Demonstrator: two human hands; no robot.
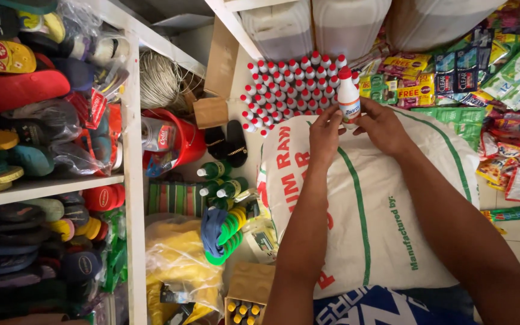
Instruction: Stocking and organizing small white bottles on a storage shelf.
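Note:
A small white plastic bottle with a red cap (348, 100) stands at the far edge of a big white woven sack (386, 210) with green stripes and red lettering. My left hand (324, 133) and my right hand (382, 124) both pinch the bottle from either side, low on its body. Just beyond it, several identical red-capped white bottles (290, 84) stand packed in tight rows.
White shelves (132, 180) at left hold slippers and sandals. A red bucket (182, 141), green bottles (216, 180) and a yellow bag (179, 259) sit below. Large white jugs (344, 24) stand behind. Hanging sachet strips (501, 78) fill the right.

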